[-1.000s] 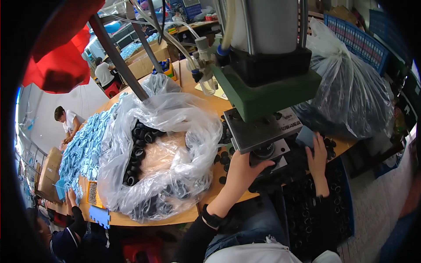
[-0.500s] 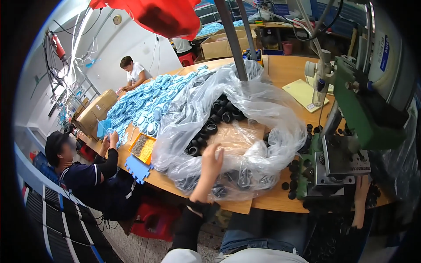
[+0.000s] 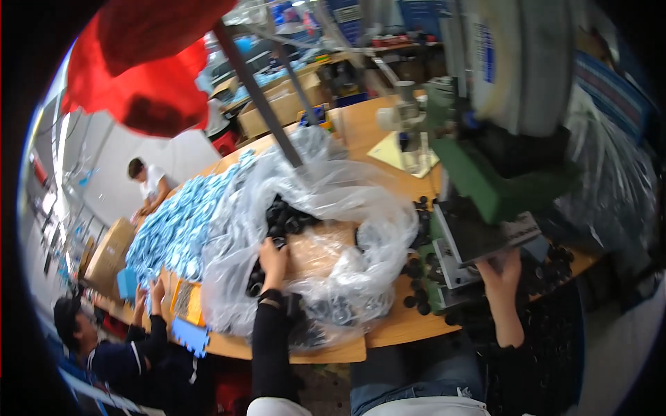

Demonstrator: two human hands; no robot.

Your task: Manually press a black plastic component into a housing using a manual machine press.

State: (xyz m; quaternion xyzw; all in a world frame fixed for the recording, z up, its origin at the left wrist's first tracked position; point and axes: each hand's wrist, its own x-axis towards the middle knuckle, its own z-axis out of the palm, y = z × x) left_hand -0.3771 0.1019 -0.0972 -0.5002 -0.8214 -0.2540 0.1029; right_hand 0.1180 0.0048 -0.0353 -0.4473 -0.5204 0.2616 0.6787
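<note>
My left hand (image 3: 272, 260) reaches into a large clear plastic bag (image 3: 225, 277). Its fingers are closed at a black round part (image 3: 279, 243) on the edge of a pile of black ring-like parts (image 3: 290, 218). Beside the pile, brown cardboard (image 3: 322, 249) shows in the opening of the bag. At the right, my right hand (image 3: 501, 274) is at the front edge of a green press (image 3: 503, 177), just below its metal plate (image 3: 479, 229). Thumb and fingers are spread apart there; the plate hides the fingertips, and I see nothing held.
Black discs (image 3: 416, 277) lie around the press base. Light-blue parts (image 3: 187, 215) are heaped left of the bag, near an orange tray (image 3: 191, 303) and a blue foam mat (image 3: 189, 335). A metal post (image 3: 260, 97) rises behind the bag. Two co-workers sit at the left.
The view has swung to the right. My left hand has gone from above the cardboard to the black parts and closed there. My right hand has moved to the press's front, fingers spread.
</note>
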